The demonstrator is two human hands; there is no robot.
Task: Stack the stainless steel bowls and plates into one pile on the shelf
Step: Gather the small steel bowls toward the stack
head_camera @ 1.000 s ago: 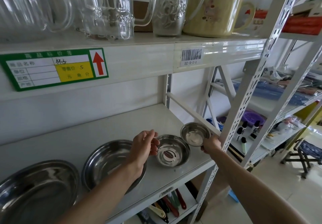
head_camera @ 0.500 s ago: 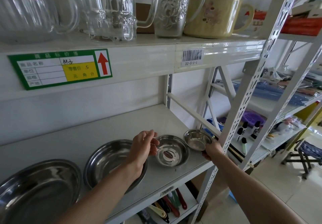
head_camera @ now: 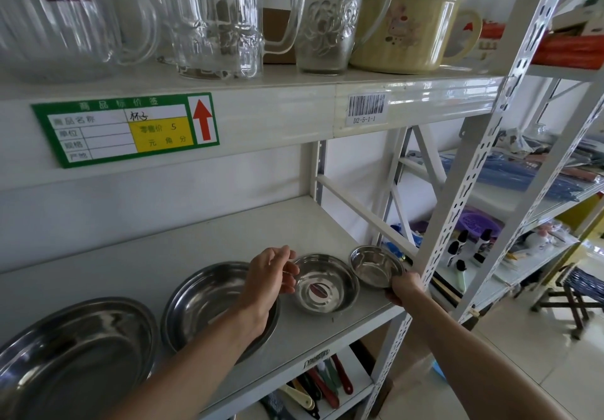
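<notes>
Centrally, our right hand [head_camera: 405, 290] grips the smallest bowl [head_camera: 376, 270] at the shelf [head_camera: 202, 240] edge; our left hand [head_camera: 269, 272], half curled, touches the medium bowl [head_camera: 322, 284] rim, holding nothing.

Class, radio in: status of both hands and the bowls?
Right hand gripping smallest bowl. Left hand open at middle bowl rim. Nothing stacked. Path clear.

On the shelf [head_camera: 228, 233] I see four pieces in a row: large plate [head_camera: 65, 364] far left, deep plate [head_camera: 202, 302] next, medium bowl [head_camera: 323, 284], then small bowl [head_camera: 376, 264] at the right end.
</notes>
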